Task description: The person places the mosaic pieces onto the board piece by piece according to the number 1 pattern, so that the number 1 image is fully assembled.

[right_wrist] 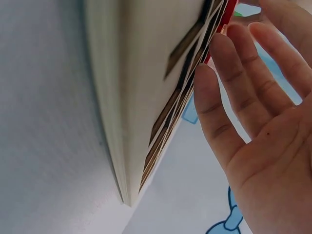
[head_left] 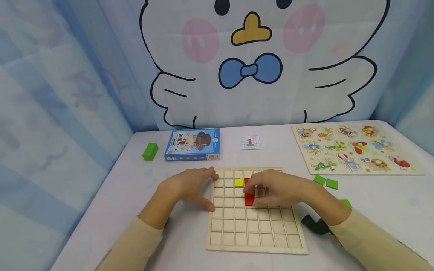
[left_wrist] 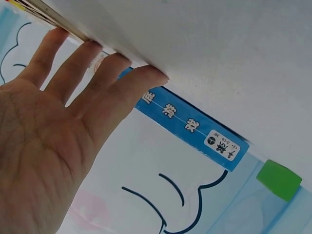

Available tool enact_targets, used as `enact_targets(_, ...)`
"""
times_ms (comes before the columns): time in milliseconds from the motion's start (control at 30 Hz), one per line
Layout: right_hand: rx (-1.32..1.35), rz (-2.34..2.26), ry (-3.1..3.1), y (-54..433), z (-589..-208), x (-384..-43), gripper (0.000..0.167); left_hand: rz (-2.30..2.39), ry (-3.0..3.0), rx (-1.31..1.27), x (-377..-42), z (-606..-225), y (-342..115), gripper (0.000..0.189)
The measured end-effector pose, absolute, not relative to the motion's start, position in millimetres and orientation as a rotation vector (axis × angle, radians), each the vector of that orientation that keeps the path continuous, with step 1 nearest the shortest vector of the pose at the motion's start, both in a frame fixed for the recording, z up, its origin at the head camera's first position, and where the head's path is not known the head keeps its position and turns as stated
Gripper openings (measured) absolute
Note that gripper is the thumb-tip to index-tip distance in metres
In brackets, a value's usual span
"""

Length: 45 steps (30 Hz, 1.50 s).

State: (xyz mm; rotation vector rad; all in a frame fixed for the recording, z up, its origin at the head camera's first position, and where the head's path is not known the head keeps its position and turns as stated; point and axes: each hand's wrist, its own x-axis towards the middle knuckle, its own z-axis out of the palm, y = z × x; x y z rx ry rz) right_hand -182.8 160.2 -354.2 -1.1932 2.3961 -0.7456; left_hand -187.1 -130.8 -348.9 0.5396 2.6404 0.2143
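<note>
A square wooden grid board lies flat on the table. My left hand rests at its left edge, thumb and fingers spread along the rim. Red pieces sit in a column in the upper middle of the grid, with a yellow piece just left of their top. Over the red column, my right hand touches the pieces with its fingertips and covers part of them. The right wrist view shows the fingers of the right hand loosely extended against the board's surface, beside a red edge.
Behind the board stand a blue game box and a small pattern card. A green block is at the far left. Green pieces lie right of the board, below an insect puzzle board. Near the right sleeve is a black object.
</note>
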Motion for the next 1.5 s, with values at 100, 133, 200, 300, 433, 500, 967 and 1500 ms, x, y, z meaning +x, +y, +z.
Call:
enact_targets(100, -1.203, -0.741, 2.382, 161, -356, -183, 0.025, 0.208, 2.636, 0.535, -187, -350, -130, 0.094)
enact_targets(133, -1.208, -0.738, 2.383, 161, -357, -184, 0.025, 0.209, 2.635, 0.534, -187, -350, -130, 0.094)
enact_targets(200, -1.221, -0.738, 2.383, 162, -357, -184, 0.026, 0.208, 2.637, 0.535, -187, -350, -131, 0.095)
enact_targets(300, -1.242, -0.722, 2.371, 162, -358, -184, 0.029, 0.206, 2.64, 0.54, -187, -350, -131, 0.095)
enact_targets(433, -1.279, -0.678, 2.342, 161, -358, -183, 0.03, 0.2, 2.639, 0.54, -188, -349, -130, 0.094)
enact_targets(500, -1.296, -0.659, 2.344, 162, -359, -182, 0.027, 0.2, 2.637, 0.544, -188, -349, -129, 0.094)
enact_targets(967, -1.336, -0.76, 2.294, 172, -358, -183, 0.02, 0.204, 2.64, 0.53, -188, -348, -128, 0.093)
enact_targets(1500, -1.156, -0.911, 2.363, 198, -351, -178, 0.027, 0.214, 2.643, 0.511, -188, -348, -128, 0.093)
